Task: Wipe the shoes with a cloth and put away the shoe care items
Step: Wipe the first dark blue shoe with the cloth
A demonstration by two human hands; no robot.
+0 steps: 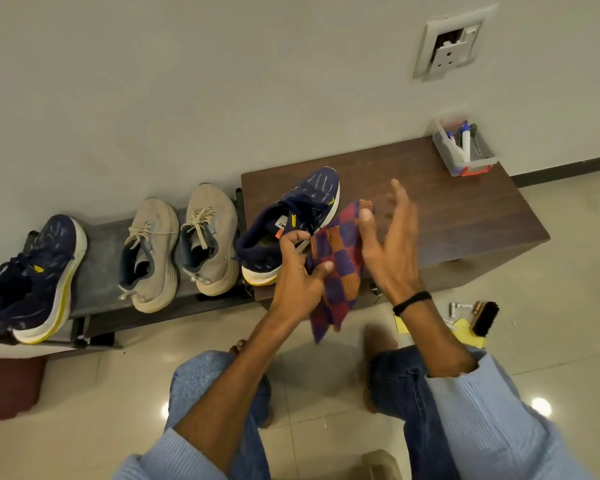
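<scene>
We hold the checked cloth [340,258] in front of us, at the near edge of the dark wooden counter [447,216]. Our left hand [298,268] pinches the cloth's left edge, with the thumb pressed on the fabric and the fingers curled. Those fingers sit right at the collar of the navy shoe [305,209], but we cannot tell whether they grip the shoe as well. The shoe lies on the counter's left end, toe toward the wall [222,81], and its heel sticks out past the edge. Our right hand [388,244] is spread, fingers straight and apart. Its thumb is at the cloth's upper corner, and motion blur hides whether they touch. The rest of the cloth hangs down below the counter edge.

At the counter's far right corner stands a clear bin [465,150] holding pens and markers that lean on end. Among them is a white marker [466,140] with a blue cap, and the darker ones beside it are too small to name.

To the left, a low shoe rack [97,271] carries the second navy shoe [39,271] and a pair of beige shoes [153,251] side by side. On the floor [118,393] to our right lie a shoe brush [485,318], a yellow cloth [468,336] just beside it, and a small tube [459,306].
</scene>
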